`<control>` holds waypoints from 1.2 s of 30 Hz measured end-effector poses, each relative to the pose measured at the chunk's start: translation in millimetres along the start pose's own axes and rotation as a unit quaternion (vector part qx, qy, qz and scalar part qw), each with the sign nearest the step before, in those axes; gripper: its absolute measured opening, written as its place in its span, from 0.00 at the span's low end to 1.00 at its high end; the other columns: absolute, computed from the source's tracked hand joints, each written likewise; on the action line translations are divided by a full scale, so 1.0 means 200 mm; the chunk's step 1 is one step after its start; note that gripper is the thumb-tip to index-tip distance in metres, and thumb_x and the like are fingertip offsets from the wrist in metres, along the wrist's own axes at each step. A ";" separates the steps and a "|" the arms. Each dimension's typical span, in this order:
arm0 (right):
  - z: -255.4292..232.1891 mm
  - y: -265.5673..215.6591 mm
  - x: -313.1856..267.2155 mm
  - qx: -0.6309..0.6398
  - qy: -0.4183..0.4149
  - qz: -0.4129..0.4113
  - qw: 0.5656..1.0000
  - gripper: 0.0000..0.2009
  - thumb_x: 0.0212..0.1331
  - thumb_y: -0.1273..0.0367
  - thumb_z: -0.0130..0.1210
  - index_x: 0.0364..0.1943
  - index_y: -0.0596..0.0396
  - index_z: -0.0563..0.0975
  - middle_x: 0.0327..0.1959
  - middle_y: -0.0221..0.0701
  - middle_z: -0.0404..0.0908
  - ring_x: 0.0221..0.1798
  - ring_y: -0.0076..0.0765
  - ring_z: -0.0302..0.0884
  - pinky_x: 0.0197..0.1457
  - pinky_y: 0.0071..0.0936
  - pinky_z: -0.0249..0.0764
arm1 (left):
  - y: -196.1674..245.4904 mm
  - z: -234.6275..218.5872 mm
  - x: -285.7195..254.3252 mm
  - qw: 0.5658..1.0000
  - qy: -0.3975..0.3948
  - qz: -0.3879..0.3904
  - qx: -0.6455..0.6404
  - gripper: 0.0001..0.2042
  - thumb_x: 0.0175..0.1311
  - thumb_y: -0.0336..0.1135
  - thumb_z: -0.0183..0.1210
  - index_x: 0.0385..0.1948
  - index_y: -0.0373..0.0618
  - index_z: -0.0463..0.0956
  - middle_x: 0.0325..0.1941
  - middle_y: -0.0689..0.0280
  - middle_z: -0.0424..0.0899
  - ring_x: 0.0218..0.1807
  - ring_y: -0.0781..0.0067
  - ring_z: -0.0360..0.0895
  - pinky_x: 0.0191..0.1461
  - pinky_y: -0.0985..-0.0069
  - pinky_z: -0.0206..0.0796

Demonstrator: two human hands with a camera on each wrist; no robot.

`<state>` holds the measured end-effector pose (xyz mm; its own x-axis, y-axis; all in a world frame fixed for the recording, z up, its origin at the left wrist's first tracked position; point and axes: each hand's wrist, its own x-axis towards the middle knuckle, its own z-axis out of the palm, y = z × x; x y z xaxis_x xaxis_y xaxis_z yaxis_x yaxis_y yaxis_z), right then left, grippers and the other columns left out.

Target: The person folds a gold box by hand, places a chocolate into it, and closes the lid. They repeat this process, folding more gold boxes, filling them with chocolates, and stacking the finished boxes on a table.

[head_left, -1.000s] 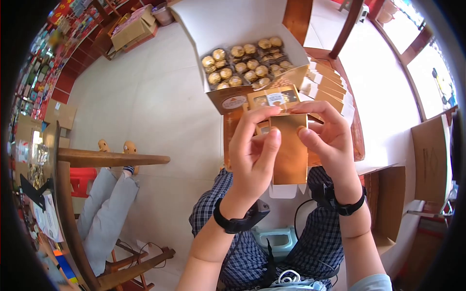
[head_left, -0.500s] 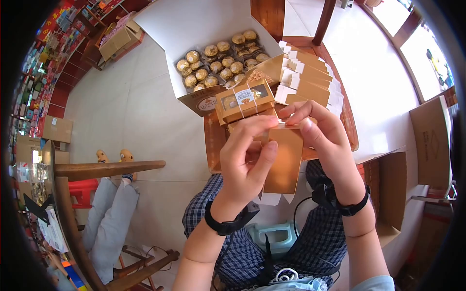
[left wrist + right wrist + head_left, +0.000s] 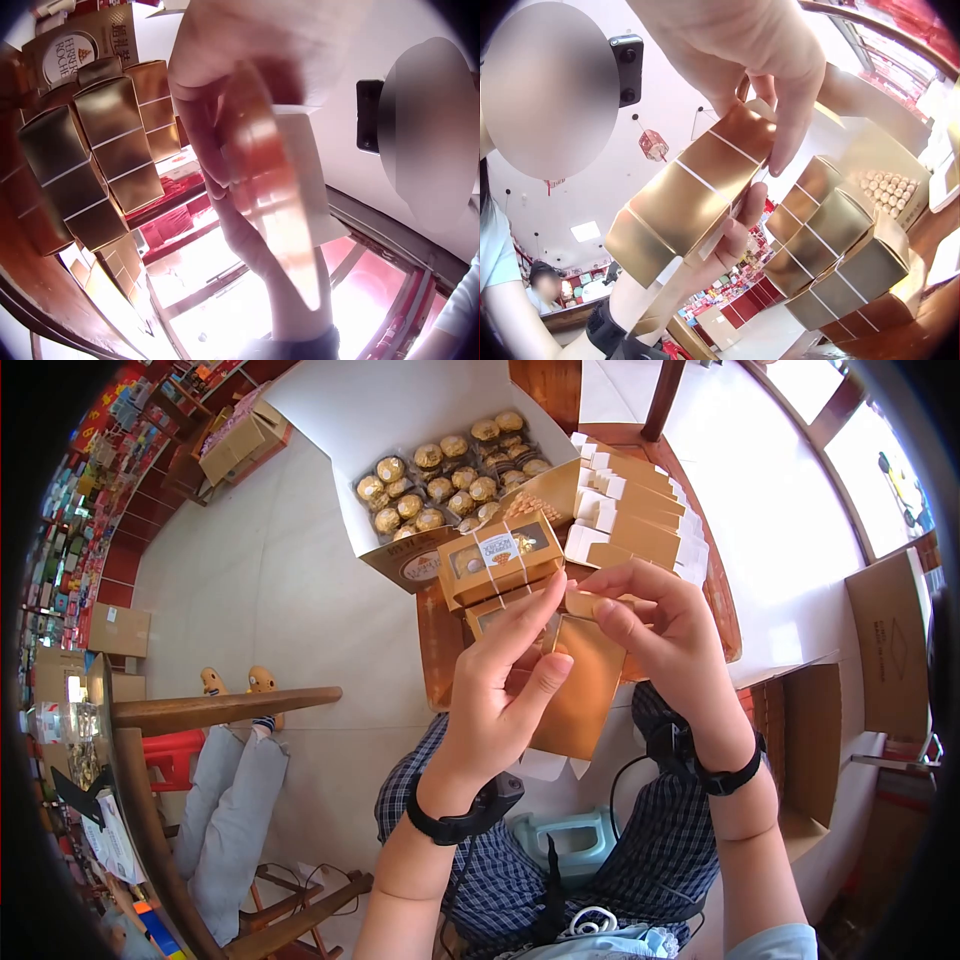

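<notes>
I hold a small gold carton (image 3: 578,695) over my lap with both hands. My left hand (image 3: 535,645) grips its left side, thumb on the front face. My right hand (image 3: 600,595) pinches the flap at its top end. In the right wrist view the gold carton (image 3: 697,184) shows white fold lines, with my right fingers (image 3: 791,120) on its end. The left wrist view shows the gold carton (image 3: 281,217) from below. Just beyond sit a filled window box (image 3: 497,558) tied with ribbon and an open white box of gold-wrapped chocolates (image 3: 450,470).
A row of folded gold cartons (image 3: 640,515) stands on the wooden table (image 3: 725,610). Stacked gold boxes (image 3: 840,240) are close by. Another person's grey-trousered legs (image 3: 230,780) and a wooden chair (image 3: 200,700) are at the left. Cardboard boxes (image 3: 890,650) stand at the right.
My right hand's fingers have come round onto the carton's top flap and bent it over. The carton has tilted and sits a little lower against the table.
</notes>
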<state>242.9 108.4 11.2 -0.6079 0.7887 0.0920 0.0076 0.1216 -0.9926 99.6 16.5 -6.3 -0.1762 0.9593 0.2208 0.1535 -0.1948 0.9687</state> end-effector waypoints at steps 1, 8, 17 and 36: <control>0.00 0.01 0.00 0.002 0.013 0.007 1.000 0.06 0.56 0.74 0.52 0.35 0.63 0.74 0.33 0.30 0.78 0.34 0.19 0.76 0.35 0.16 0.74 | 0.00 0.00 0.00 1.000 0.000 -0.001 0.000 0.25 0.61 0.41 0.55 0.59 0.41 0.62 0.58 0.61 0.69 0.47 0.84 0.71 0.42 0.89 0.66; 0.01 -0.01 0.00 0.029 -0.009 0.046 0.998 0.05 0.57 0.73 0.53 0.32 0.63 0.74 0.29 0.26 0.78 0.31 0.16 0.75 0.31 0.13 0.71 | -0.01 -0.02 -0.02 1.000 0.000 0.005 -0.019 0.26 0.60 0.38 0.56 0.60 0.42 0.61 0.58 0.63 0.68 0.37 0.88 0.72 0.37 0.91 0.65; 0.01 -0.02 -0.01 0.013 0.002 0.048 0.999 0.06 0.57 0.73 0.53 0.32 0.64 0.76 0.29 0.27 0.78 0.34 0.17 0.77 0.33 0.13 0.72 | 0.02 -0.02 -0.02 1.000 0.010 -0.009 -0.022 0.18 0.62 0.32 0.53 0.54 0.42 0.67 0.51 0.59 0.73 0.38 0.81 0.74 0.36 0.84 0.70; -0.04 -0.07 0.01 0.054 -0.134 0.002 0.990 0.16 0.52 0.80 0.53 0.47 0.58 0.76 0.44 0.33 0.75 0.45 0.25 0.72 0.49 0.21 0.70 | -0.01 -0.03 -0.02 0.994 0.057 0.024 -0.095 0.13 0.63 0.30 0.50 0.49 0.39 0.69 0.51 0.61 0.74 0.36 0.83 0.76 0.39 0.87 0.69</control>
<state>248.3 112.4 25.6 -0.7968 0.5992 0.0783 -0.0661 0.0425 -0.9969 93.8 10.8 -8.4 -0.2848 0.9205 0.2676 -0.0202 -0.2849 0.9584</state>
